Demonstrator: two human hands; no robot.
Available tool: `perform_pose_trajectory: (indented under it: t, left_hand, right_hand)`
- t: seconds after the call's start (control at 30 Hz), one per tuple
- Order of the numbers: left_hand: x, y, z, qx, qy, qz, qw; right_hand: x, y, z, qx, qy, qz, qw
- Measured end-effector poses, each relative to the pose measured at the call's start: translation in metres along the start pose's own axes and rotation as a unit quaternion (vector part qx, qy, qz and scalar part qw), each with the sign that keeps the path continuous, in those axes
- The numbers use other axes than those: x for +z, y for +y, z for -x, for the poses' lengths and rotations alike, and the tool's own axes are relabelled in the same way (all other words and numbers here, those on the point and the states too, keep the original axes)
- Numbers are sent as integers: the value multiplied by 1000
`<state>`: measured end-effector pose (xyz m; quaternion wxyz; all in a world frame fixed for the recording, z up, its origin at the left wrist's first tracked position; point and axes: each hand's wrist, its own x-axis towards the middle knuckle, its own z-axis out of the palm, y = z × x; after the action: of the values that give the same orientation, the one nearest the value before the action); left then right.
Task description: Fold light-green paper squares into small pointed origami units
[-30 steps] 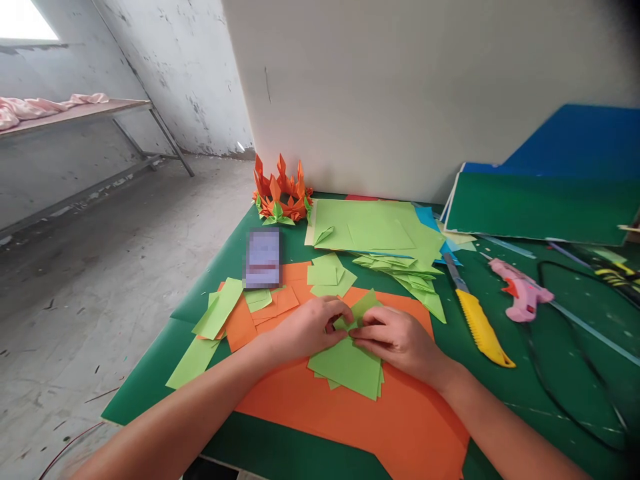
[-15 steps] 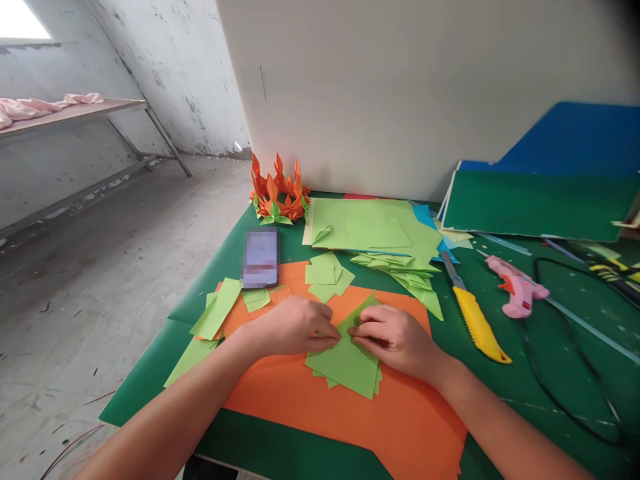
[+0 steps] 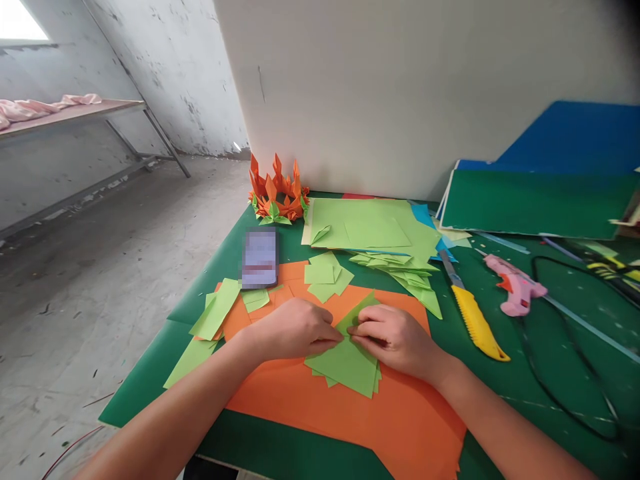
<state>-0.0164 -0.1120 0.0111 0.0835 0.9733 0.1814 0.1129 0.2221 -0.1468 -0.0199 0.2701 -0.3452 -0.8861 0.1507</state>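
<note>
Both hands meet over a green paper piece (image 3: 357, 319) that lies on a small stack of green squares (image 3: 347, 365), on top of an orange sheet (image 3: 320, 400). My left hand (image 3: 300, 330) has its fingertips pinched at the left edge of the folded piece. From the right, my right hand (image 3: 387, 333) pinches the same piece, thumb and forefinger together. The fingertips of the two hands are a small gap apart. Loose green squares (image 3: 323, 273) lie just beyond my hands.
A phone (image 3: 260, 257) and an orange-green folded-paper crown (image 3: 277, 193) stand back left. Green sheets (image 3: 370, 227) and folded green pieces (image 3: 400, 267) lie behind. At right are a yellow-handled knife (image 3: 475, 320), a pink glue gun (image 3: 517, 283) and its black cable.
My left fingertips have shifted slightly to the right along the green paper. My right hand stays nearly where it was, still pinching.
</note>
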Motion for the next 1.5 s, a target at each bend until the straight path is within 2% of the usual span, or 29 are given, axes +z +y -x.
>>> perform_pose_trajectory:
  t: [0.27,0.4,0.5,0.73,0.9,1.23,1.33,1.5]
  left_hand:
    - [0,6,-1,0,-12,-19,1000]
    - [-2,8,-3,-40,-57,2,998]
    - [-5,10,-4,-63,-70,20,995]
    - [-7,6,2,-44,-56,52,996]
    - [-8,9,1,-39,-75,45,995]
    - [-15,24,-8,-126,-140,46,981]
    - [-15,27,-8,-156,-141,70,975]
    - [-13,26,-5,-168,-127,91,973]
  right_hand:
    - [1,0,0,6,-12,3,1000]
    - [0,0,-1,7,-17,6,1000]
    - [0,0,-1,5,-19,14,1000]
    - [0,-1,-1,-2,-12,21,1000]
    - [0,-1,-1,3,-14,13,1000]
    - [-1,0,-1,0,-17,21,1000]
    - [-3,1,1,-27,-22,30,999]
    - [-8,2,2,-60,-34,42,997]
